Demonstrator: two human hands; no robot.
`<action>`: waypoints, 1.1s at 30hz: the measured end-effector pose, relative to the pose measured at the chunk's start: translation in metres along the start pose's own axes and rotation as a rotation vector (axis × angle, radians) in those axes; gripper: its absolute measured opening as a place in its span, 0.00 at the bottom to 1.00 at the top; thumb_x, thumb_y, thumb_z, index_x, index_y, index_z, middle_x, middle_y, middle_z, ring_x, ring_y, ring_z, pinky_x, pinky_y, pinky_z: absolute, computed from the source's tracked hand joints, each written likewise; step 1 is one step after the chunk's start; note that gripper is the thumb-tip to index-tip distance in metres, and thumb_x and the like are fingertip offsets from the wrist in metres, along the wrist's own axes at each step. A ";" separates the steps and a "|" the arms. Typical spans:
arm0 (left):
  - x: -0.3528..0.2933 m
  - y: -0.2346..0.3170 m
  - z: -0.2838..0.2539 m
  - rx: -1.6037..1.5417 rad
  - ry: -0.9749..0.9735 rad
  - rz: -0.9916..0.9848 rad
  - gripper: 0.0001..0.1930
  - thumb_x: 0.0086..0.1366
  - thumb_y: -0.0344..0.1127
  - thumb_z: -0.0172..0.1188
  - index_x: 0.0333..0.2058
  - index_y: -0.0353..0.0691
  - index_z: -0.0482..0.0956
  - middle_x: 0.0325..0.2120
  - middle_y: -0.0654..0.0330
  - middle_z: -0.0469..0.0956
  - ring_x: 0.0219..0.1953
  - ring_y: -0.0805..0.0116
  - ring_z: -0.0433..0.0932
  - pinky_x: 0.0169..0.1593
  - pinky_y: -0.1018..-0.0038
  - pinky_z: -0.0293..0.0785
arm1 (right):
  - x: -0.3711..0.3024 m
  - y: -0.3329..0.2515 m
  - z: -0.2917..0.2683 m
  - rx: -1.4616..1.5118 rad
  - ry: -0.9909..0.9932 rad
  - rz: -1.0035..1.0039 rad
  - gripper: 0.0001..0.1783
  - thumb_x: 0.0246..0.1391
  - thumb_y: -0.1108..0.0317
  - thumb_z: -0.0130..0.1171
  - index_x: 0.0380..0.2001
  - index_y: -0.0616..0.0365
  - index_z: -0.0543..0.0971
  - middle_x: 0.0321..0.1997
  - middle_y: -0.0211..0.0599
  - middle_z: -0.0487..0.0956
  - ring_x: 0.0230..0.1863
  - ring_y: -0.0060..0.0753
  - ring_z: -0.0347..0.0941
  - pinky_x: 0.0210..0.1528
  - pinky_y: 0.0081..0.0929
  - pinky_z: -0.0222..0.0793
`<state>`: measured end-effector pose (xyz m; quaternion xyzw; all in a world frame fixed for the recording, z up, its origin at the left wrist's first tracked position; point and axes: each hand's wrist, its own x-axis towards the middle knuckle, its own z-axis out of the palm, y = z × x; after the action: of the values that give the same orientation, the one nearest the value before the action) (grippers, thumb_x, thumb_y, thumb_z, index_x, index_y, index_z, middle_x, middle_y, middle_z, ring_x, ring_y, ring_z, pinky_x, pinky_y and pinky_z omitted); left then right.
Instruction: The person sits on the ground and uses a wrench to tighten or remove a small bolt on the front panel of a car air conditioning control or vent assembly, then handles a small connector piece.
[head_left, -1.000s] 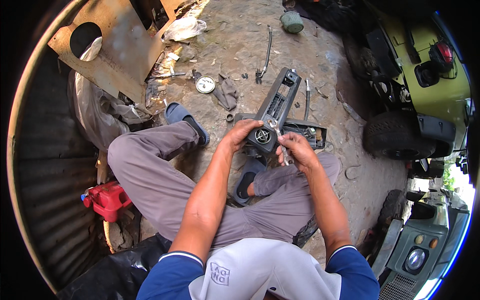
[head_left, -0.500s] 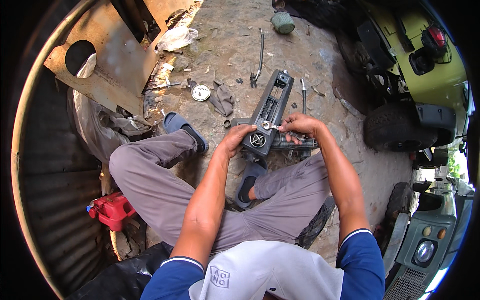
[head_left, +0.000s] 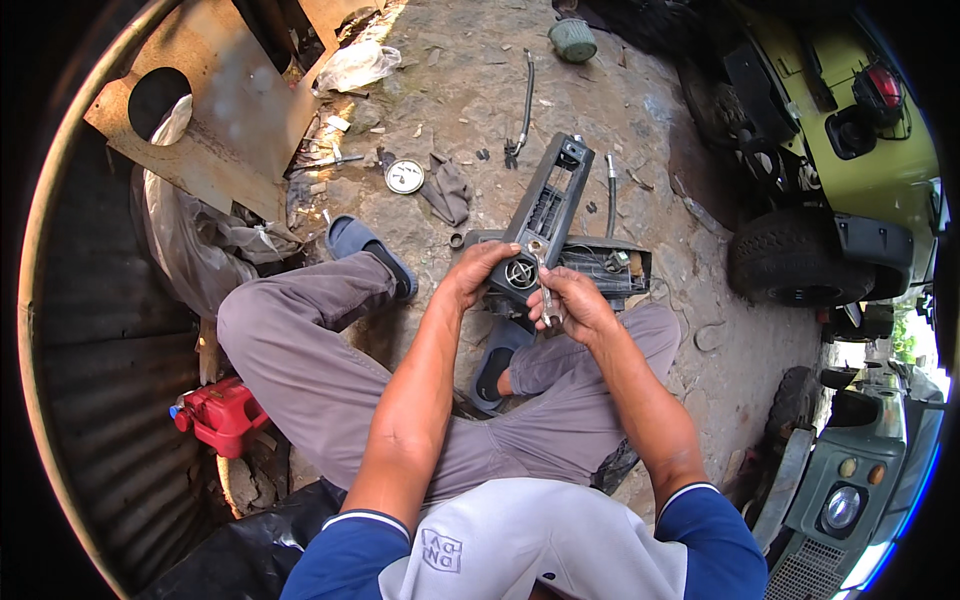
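Observation:
A long dark grey plastic panel (head_left: pixel 546 207), like a vehicle's dashboard trim with slotted vents and a round grille, slants away from me in front of my legs. My left hand (head_left: pixel 478 273) is closed on its near left edge, thumb on top beside the round grille. In my right hand (head_left: pixel 575 300) is a metal wrench (head_left: pixel 541 259), gripped between thumb and fingers. The wrench's ring end sits over a spot just above the grille, and its other end points back toward me. Whatever lies inside the ring is too small to make out. Beneath the panel rests a wider dark plastic housing (head_left: pixel 610 262).
Beyond the panel lie two short hoses (head_left: pixel 526 100), a round white gauge (head_left: pixel 404 176), a grey cloth (head_left: pixel 449 190) and a green round container (head_left: pixel 572 40). A red jerrycan (head_left: pixel 222 412) stands at left. Parked vehicles (head_left: pixel 800 255) line the right side.
My right hand has swung nearer to me, turning the wrench from pointing rightward to pointing toward my lap. More of the housing under the panel now shows. My left hand keeps its hold.

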<state>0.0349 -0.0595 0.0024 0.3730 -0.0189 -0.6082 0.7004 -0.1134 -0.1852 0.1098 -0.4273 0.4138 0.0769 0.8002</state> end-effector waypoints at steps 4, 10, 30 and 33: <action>-0.001 -0.001 -0.002 -0.005 0.023 -0.008 0.17 0.65 0.42 0.67 0.44 0.34 0.80 0.37 0.59 0.84 0.37 0.72 0.83 0.42 0.75 0.81 | -0.016 -0.014 -0.001 -0.130 -0.031 0.010 0.14 0.69 0.60 0.56 0.40 0.60 0.69 0.29 0.48 0.82 0.22 0.38 0.82 0.18 0.32 0.78; 0.003 -0.003 0.000 0.027 0.019 -0.005 0.18 0.67 0.43 0.64 0.46 0.34 0.80 0.39 0.59 0.84 0.36 0.70 0.85 0.41 0.72 0.83 | 0.000 -0.064 -0.053 -0.479 -0.105 0.152 0.12 0.67 0.61 0.58 0.38 0.59 0.72 0.23 0.39 0.82 0.16 0.27 0.78 0.12 0.25 0.71; 0.006 -0.003 -0.006 0.022 -0.007 0.004 0.15 0.67 0.42 0.64 0.44 0.35 0.80 0.37 0.59 0.84 0.36 0.70 0.85 0.41 0.73 0.82 | 0.002 -0.012 -0.010 -0.221 0.031 0.032 0.13 0.70 0.61 0.53 0.42 0.61 0.69 0.26 0.44 0.81 0.17 0.33 0.77 0.14 0.29 0.73; 0.006 -0.004 -0.009 0.032 -0.009 0.006 0.15 0.67 0.42 0.64 0.44 0.36 0.80 0.37 0.59 0.84 0.36 0.71 0.85 0.41 0.72 0.82 | -0.007 0.003 0.002 -0.003 0.005 -0.025 0.14 0.70 0.59 0.53 0.42 0.60 0.69 0.28 0.46 0.82 0.20 0.36 0.80 0.14 0.29 0.74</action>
<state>0.0370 -0.0605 -0.0090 0.3814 -0.0326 -0.6075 0.6960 -0.1181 -0.1804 0.1135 -0.4338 0.4103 0.0665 0.7994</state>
